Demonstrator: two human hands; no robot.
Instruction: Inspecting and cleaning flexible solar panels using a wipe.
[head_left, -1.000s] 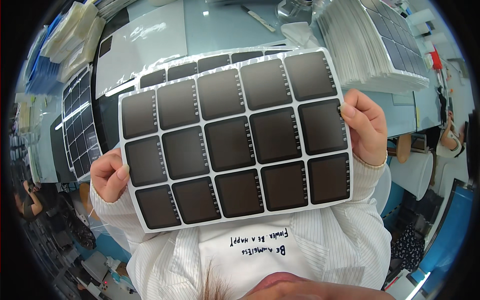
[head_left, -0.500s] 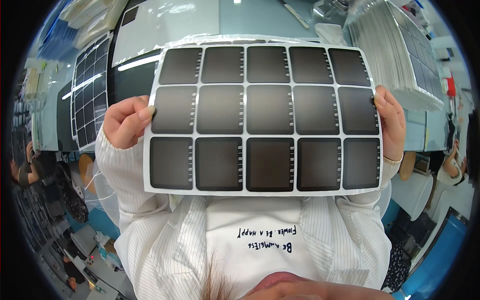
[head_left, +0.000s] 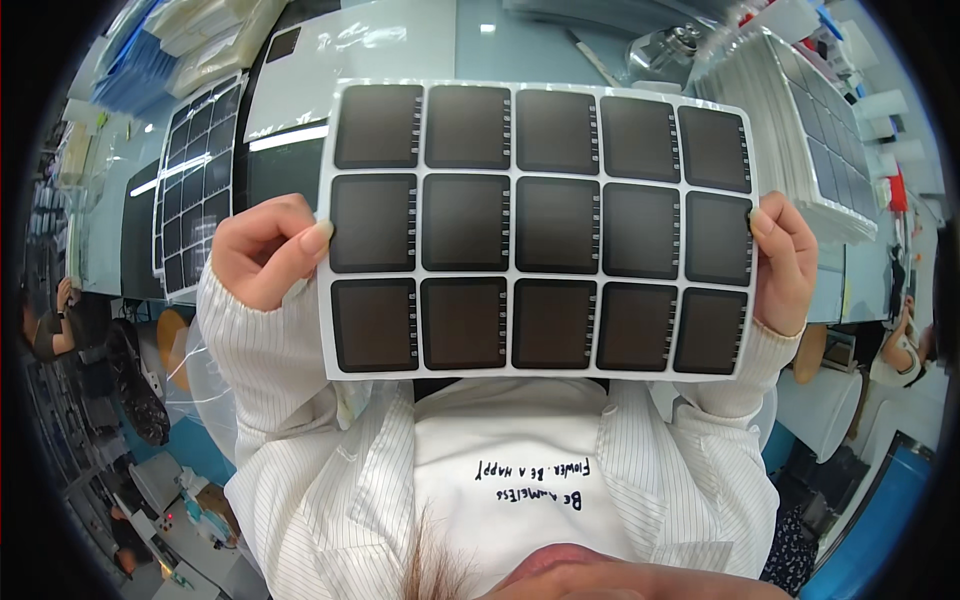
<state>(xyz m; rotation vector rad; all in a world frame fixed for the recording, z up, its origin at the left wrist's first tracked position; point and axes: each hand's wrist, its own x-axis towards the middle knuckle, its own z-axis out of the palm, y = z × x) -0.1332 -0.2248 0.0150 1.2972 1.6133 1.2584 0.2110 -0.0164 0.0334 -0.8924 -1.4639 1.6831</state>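
A white-bordered sheet point(head_left: 556, 225) bearing three rows of dark, rounded-corner rectangles is held up in front of my chest. Small light marks run along one side of each rectangle. My left hand point(head_left: 268, 252) pinches the sheet's left edge between thumb and curled fingers. On the opposite edge, my right hand point(head_left: 787, 265) grips at about the same height, its thumb on the face and the other fingers partly hidden behind. The sheet looks nearly flat and hides part of the table behind it.
A tall stack of similar sheets point(head_left: 775, 150) stands at right. More dark-panelled sheets point(head_left: 203, 180) lie at left, near a white sheet point(head_left: 350, 60). Behind are a thin knife-like tool point(head_left: 594, 57), a clear jar point(head_left: 665, 48) and piled plastic packets point(head_left: 215, 40). Other people show at both sides.
The sheet has shifted slightly right in view and its tilt has changed; its panels look darker. Clear film and another sheet's edge, seen behind its top before, no longer show. Both hands keep their grip.
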